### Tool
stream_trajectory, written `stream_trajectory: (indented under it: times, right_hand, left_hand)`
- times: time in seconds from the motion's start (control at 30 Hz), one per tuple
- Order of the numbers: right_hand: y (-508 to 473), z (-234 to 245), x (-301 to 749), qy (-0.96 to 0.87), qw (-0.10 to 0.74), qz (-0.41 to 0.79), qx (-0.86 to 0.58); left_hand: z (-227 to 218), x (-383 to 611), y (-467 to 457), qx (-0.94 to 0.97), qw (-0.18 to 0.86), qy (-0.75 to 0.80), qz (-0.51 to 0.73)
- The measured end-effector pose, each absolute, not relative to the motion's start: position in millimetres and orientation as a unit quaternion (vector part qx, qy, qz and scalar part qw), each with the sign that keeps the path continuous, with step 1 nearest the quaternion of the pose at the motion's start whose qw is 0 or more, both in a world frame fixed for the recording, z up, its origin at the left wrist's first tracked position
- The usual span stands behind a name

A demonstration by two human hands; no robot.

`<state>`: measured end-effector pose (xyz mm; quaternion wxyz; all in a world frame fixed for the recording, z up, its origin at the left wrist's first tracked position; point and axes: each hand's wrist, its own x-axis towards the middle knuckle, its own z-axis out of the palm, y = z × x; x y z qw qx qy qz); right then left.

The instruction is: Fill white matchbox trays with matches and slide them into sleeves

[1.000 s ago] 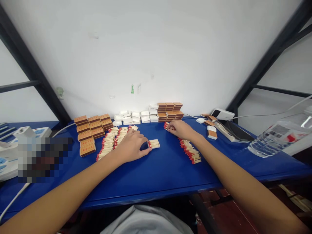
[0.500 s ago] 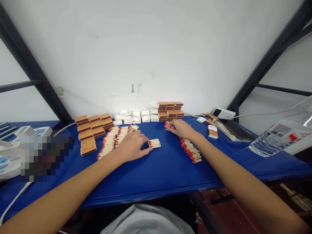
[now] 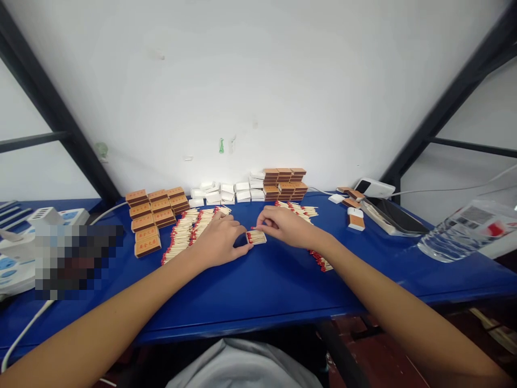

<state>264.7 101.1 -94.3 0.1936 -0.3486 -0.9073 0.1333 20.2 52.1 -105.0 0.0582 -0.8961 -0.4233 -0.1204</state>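
Note:
A small white matchbox tray (image 3: 262,237) lies on the blue table, partly filled with red-tipped matches. At its left end my left hand (image 3: 221,237) grips it between thumb and fingers. My right hand (image 3: 280,225) is just over the tray's right end, fingers pinched on a match whose red head (image 3: 253,228) points left. Rows of loose matches (image 3: 181,237) lie beside and partly behind my left hand. Another row of matches (image 3: 321,261) runs under and behind my right forearm, which covers its middle.
Stacked orange matchboxes (image 3: 147,245) stand at left, more brown-sided matchboxes (image 3: 285,188) against the wall. White trays (image 3: 227,192) are piled between them. At right are a lone matchbox (image 3: 356,221), a phone-like black device (image 3: 390,215) and a water bottle (image 3: 452,237). A power strip (image 3: 16,275) is far left.
My right hand has moved left and nearer, from the far end of the right match row to the tray, bringing a match. My left hand stays at the tray.

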Motion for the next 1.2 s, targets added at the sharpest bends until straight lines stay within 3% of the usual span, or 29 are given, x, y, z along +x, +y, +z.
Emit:
stream_trajectory:
  times: [0.23, 0.5, 0.87, 1.2]
  right_hand:
    - [95, -103, 255, -0.919, 0.149, 0.083, -0.355]
    - [119, -83, 290, -0.880, 0.235, 0.046, -0.410]
    - [106, -92, 273, -0.909, 0.159, 0.137, -0.359]
    - [106, -97, 270, -0.914, 0.158, 0.166, -0.336]
  left_hand:
    - [-104, 21, 52, -0.896, 0.058, -0.425, -0.114]
    - [-104, 21, 52, -0.894, 0.046, -0.428, -0.122]
    - [-105, 20, 52, -0.896, 0.043, -0.425, -0.125]
    - [-108, 19, 53, -0.896, 0.054, -0.419, -0.134]
